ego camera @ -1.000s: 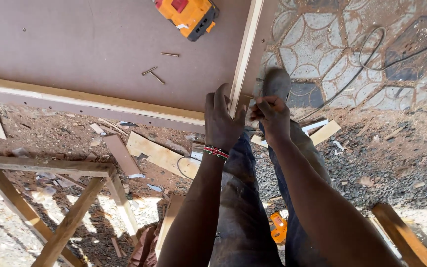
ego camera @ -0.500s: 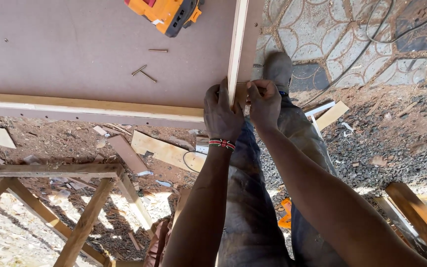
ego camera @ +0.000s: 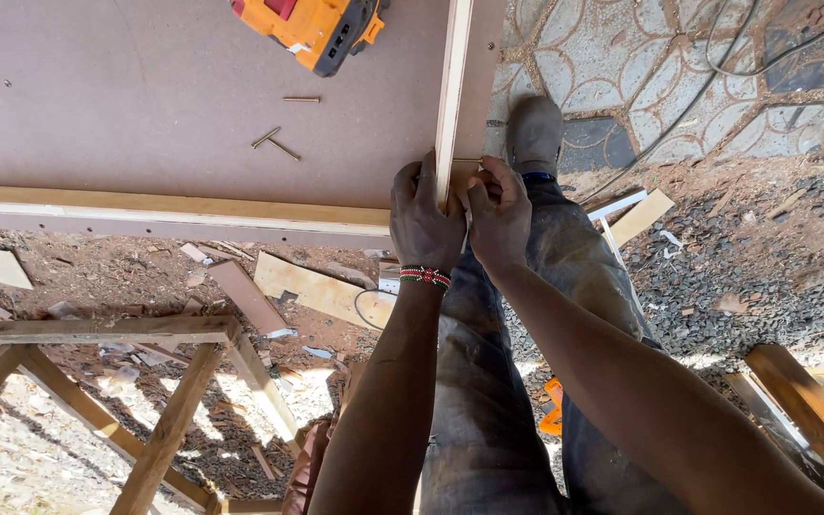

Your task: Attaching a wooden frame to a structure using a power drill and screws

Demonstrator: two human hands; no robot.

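A pale wooden strip (ego camera: 452, 91) stands on edge along the right side of a large brown board (ego camera: 145, 105). My left hand (ego camera: 423, 217), with a beaded band at the wrist, grips the strip's near end from the left at the board's corner. My right hand (ego camera: 498, 217) presses against the same end from the right, fingers curled on it. A second pale strip (ego camera: 164, 212) runs along the board's near edge and meets the first at that corner.
An orange power tool (ego camera: 312, 27) lies on the board's far part, with loose screws (ego camera: 277, 141) near it. A wooden trestle (ego camera: 135, 372) stands at lower left among offcuts (ego camera: 321, 289). Cables (ego camera: 717, 57) cross the patterned paving. Timber (ego camera: 813, 410) lies at lower right.
The view has shifted so the board's corner sits lower in the frame. Both hands have closed in on the strip's near end, the right hand now pressed against it.
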